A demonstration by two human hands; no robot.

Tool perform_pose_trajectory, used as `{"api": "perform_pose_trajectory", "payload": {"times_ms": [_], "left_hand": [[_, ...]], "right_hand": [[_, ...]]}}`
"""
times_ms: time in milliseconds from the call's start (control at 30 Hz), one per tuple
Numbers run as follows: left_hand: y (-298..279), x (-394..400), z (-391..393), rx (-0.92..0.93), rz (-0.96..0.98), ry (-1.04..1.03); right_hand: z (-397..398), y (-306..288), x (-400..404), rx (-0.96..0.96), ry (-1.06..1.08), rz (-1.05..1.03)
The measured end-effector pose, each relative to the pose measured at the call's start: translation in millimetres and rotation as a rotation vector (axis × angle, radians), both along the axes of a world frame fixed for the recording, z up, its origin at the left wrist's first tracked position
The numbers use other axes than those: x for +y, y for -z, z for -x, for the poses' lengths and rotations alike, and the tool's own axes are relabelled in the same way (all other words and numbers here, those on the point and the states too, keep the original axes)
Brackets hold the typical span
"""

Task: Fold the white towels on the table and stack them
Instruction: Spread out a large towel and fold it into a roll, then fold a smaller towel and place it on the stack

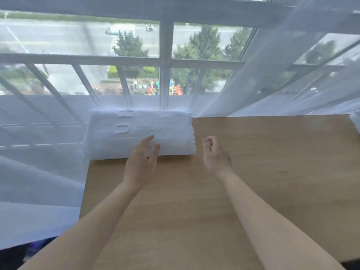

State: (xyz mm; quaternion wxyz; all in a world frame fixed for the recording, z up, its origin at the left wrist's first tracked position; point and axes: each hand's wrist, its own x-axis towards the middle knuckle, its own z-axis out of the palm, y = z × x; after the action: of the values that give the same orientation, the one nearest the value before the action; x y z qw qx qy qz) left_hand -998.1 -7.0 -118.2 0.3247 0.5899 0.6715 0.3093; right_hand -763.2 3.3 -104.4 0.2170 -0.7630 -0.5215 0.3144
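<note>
Reaching over the near edge of the folded towel (140, 131), the person's left hand (141, 162) is lying released, fingers straight and spread, the tips just touching the white cloth. The right hand (213, 154) is hovering just beside the towel over the bare wood, fingers loosely curled and grasping nothing.

The towel is sitting at the far left corner of the counter (253, 182), hard against the window and the sheer curtain (39, 182), its left end overhanging the counter's edge a little. Its long axis is running left to right, parallel to the window, with the rounded fold facing the person and an embossed mark near the left of its top.

Judging from this, the step in hand is settling this finished towel as the base of the stack. Doing it well is asking for a flat palm pressing the layers smooth and nudging the bundle fully onto the wood. A scrap of white, perhaps another towel (355, 121), is showing at the far right edge.
</note>
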Motion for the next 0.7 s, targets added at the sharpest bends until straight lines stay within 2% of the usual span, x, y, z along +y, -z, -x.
{"api": "perform_pose_trajectory", "payload": {"times_ms": [100, 167, 233, 333, 433, 500, 700], "left_hand": [[-25, -11, -65, 0.082, 0.093, 0.298], [-39, -23, -107, 0.177, 0.13, 0.4], [-51, -36, -147, 0.313, 0.106, 0.5], [-64, -61, -206, 0.535, 0.007, 0.626], [-70, -84, -277, 0.728, -0.047, 0.669], [-72, -101, -328, 0.794, -0.074, 0.652], [-79, -139, -470, 0.81, -0.115, 0.782]], "right_hand": [[-32, -18, -27, -0.1, -0.093, 0.004], [-64, -27, -49, -0.275, -0.208, -0.028], [-102, -34, -74, -0.419, -0.281, -0.049], [-172, -43, -115, -0.513, -0.254, -0.033], [-246, -53, -156, -0.542, -0.178, -0.001], [-296, -60, -185, -0.524, -0.13, -0.013], [-423, -79, -256, -0.455, 0.01, 0.011]]}}
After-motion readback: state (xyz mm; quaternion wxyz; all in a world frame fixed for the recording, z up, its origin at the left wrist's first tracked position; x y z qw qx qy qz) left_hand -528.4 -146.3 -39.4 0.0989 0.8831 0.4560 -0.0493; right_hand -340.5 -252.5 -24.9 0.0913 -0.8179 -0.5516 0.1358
